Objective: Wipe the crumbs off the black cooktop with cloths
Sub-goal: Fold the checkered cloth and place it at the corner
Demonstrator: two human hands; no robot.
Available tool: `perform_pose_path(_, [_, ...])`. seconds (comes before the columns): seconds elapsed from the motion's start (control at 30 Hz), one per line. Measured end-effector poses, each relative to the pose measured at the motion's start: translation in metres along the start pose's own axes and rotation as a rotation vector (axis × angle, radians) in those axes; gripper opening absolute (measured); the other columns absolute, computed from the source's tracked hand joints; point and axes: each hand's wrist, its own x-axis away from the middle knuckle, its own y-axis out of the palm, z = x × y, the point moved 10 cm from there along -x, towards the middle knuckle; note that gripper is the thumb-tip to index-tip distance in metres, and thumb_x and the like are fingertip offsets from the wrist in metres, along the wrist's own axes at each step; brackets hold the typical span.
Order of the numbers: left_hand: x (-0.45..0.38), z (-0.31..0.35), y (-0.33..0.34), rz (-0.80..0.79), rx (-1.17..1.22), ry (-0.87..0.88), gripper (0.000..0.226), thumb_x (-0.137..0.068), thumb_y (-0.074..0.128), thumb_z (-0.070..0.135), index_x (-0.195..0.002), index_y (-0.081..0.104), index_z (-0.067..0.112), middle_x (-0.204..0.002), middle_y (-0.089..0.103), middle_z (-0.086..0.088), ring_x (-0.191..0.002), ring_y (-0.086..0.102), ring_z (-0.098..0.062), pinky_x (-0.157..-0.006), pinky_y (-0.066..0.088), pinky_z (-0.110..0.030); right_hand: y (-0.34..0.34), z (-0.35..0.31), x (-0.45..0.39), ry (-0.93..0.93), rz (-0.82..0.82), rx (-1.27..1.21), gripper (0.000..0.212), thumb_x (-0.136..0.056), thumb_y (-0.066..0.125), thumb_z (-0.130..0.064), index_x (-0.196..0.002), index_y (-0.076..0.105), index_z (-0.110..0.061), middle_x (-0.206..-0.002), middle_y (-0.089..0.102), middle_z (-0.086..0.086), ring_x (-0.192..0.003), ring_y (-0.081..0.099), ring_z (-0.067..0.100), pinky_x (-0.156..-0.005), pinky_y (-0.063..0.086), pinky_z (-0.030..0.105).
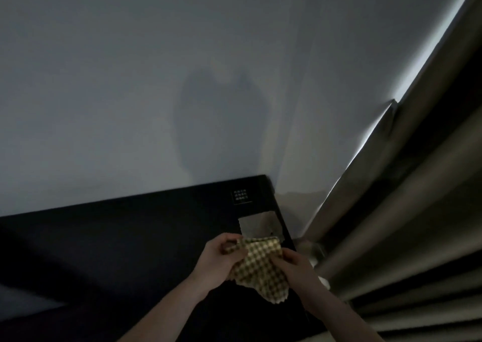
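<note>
Fingers [227, 240] of both hands pinch checked cloth [258, 268].

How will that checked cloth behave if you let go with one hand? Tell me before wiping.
Probably floppy: the checked cloth bunches between the left hand and right hand, with its lower corner sagging. Likely light, since a fingertip grip holds it. It would probably drape from the other hand rather than keep its shape.
</note>
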Motion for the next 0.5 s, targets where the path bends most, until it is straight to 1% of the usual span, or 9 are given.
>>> perform_pose_path(0.03, [-0.008, 0.002, 0.004, 0.005, 0.033, -0.005, 0.028, -0.085, 0.081, 0.026, -0.111, 0.074, 0.031, -0.107, 0.077, 0.002, -0.094, 0.076, -0.010, -0.075, 0.062, -0.026, -0.009, -0.004, -0.010, -0.005, 0.028, 0.007, 0.017, -0.103, 0.067, -0.020, -0.093, 0.075, -0.033, -0.100, 0.081, -0.007, -0.100, 0.075, 0.015, -0.078, 0.058, 0.024])
perform_pose_path(0.1, [-0.030, -0.001, 0.018, -0.012, 0.129, -0.071, 0.037, -0.082, 0.084, 0.024, -0.116, 0.070, 0.025, -0.109, 0.078, 0.000, -0.096, 0.077, -0.014, -0.079, 0.063, -0.031, -0.024, -0.013, -0.038, -0.013, 0.057, 0.001, 0.015, -0.103, 0.067, -0.022, -0.096, 0.073, -0.034, -0.098, 0.077, -0.014, -0.097, 0.072, 0.010, -0.076, 0.056, 0.022])
perform_pose_path(0.17, [-0.053, -0.010, 0.030, -0.030, 0.135, -0.156, 0.043, -0.079, 0.086, 0.029, -0.117, 0.067, 0.023, -0.107, 0.079, 0.000, -0.099, 0.077, -0.019, -0.086, 0.062, -0.037, -0.035, -0.012, -0.070, -0.001, 0.064, 0.014, 0.008, -0.102, 0.069, -0.027, -0.105, 0.076, -0.028, -0.104, 0.078, -0.009, -0.103, 0.074, 0.016, -0.084, 0.059, 0.029])
perform_pose_path(0.2, [-0.063, -0.015, 0.032, -0.030, 0.116, -0.185, 0.045, -0.078, 0.086, 0.030, -0.117, 0.067, 0.021, -0.105, 0.080, 0.000, -0.100, 0.076, -0.021, -0.086, 0.060, -0.037, -0.040, -0.013, -0.085, -0.014, 0.072, 0.039, 0.014, -0.102, 0.069, -0.028, -0.112, 0.077, -0.024, -0.109, 0.080, -0.006, -0.108, 0.074, 0.019, -0.089, 0.060, 0.034])
perform_pose_path(0.27, [-0.085, -0.023, 0.033, 0.024, 0.115, -0.227, 0.044, -0.076, 0.085, 0.023, -0.116, 0.067, 0.016, -0.103, 0.079, -0.004, -0.101, 0.075, -0.024, -0.084, 0.059, -0.037, -0.043, -0.017, -0.111, -0.033, 0.041, 0.104, 0.019, -0.102, 0.069, -0.028, -0.118, 0.078, -0.022, -0.113, 0.080, -0.004, -0.111, 0.075, 0.020, -0.093, 0.061, 0.037])
perform_pose_path(0.33, [-0.104, -0.027, 0.032, 0.097, 0.114, -0.252, 0.035, -0.080, 0.080, 0.012, -0.113, 0.067, 0.014, -0.104, 0.077, -0.008, -0.099, 0.075, -0.026, -0.087, 0.062, -0.040, -0.044, -0.021, -0.133, -0.055, 0.012, 0.152, 0.014, -0.103, 0.067, -0.026, -0.114, 0.076, -0.023, -0.111, 0.079, -0.005, -0.108, 0.075, 0.019, -0.088, 0.061, 0.032])
perform_pose_path(0.37, [-0.114, -0.028, 0.031, 0.126, 0.096, -0.259, 0.031, -0.083, 0.077, 0.009, -0.111, 0.066, 0.015, -0.105, 0.076, -0.007, -0.098, 0.075, -0.025, -0.089, 0.063, -0.042, -0.044, -0.025, -0.142, -0.067, 0.004, 0.185, 0.011, -0.103, 0.067, -0.025, -0.112, 0.075, -0.025, -0.108, 0.079, -0.007, -0.105, 0.075, 0.016, -0.084, 0.060, 0.029])
perform_pose_path(0.43, [-0.134, -0.029, 0.029, 0.156, 0.043, -0.276, 0.030, -0.082, 0.072, 0.007, -0.109, 0.066, 0.019, -0.104, 0.075, -0.004, -0.095, 0.075, -0.021, -0.090, 0.063, -0.046, -0.045, -0.028, -0.163, -0.062, -0.006, 0.228, 0.008, -0.103, 0.068, -0.024, -0.109, 0.072, -0.027, -0.103, 0.076, -0.012, -0.099, 0.073, 0.009, -0.080, 0.058, 0.024])
perform_pose_path(0.5, [-0.156, -0.031, 0.027, 0.154, -0.005, -0.302, 0.032, -0.080, 0.068, 0.008, -0.107, 0.065, 0.024, -0.102, 0.075, -0.002, -0.093, 0.075, -0.019, -0.087, 0.064, -0.044, -0.044, -0.026, -0.184, -0.028, -0.016, 0.246, 0.013, -0.101, 0.069, -0.019, -0.111, 0.069, -0.027, -0.100, 0.074, -0.013, -0.095, 0.071, 0.006, -0.082, 0.059, 0.026])
